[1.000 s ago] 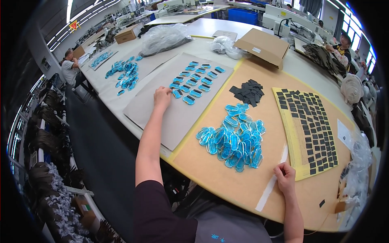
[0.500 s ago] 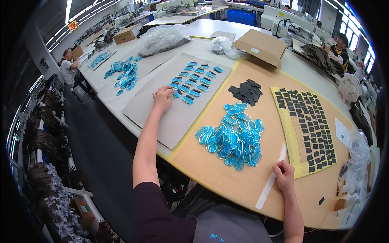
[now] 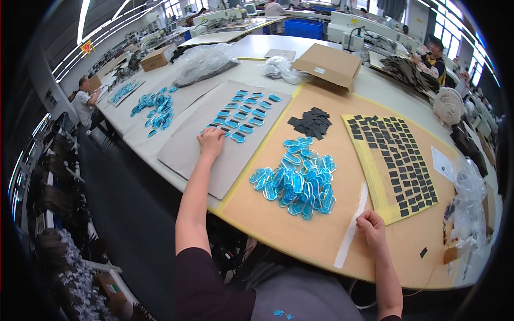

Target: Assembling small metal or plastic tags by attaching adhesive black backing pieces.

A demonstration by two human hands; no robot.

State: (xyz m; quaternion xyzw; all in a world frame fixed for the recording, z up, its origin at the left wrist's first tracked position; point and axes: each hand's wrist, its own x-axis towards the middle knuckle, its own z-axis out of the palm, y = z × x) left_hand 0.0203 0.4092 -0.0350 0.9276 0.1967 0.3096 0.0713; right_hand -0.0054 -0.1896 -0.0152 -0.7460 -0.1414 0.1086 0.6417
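My left hand (image 3: 211, 143) is at the near left end of rows of blue oval patches (image 3: 246, 108) on a grey board (image 3: 214, 182). Each patch in the rows carries a black strip. Its fingers are bent down and pinched on a blue patch at the end of the nearest row, mostly hidden beneath them. My right hand (image 3: 370, 224) is closed in a pinch above the tan tabletop, beside a white strip (image 3: 350, 235). Whatever its fingers hold, if anything, is too small to make out. Between the hands lies a heap of blue oval patches (image 3: 297, 182) without black strips.
Black rectangles (image 3: 312, 123) lie piled beyond the heap. More sit in rows on a yellow sheet (image 3: 385, 211) at right. Farther off are an open cardboard box (image 3: 329, 64), clear plastic bags (image 3: 206, 64) and another blue pile (image 3: 158, 109). People work at the sides.
The view has shifted, so the table appears farther left. My left hand has come slightly nearer along the end of the rows. My right hand stays beside the white strip, still pinched.
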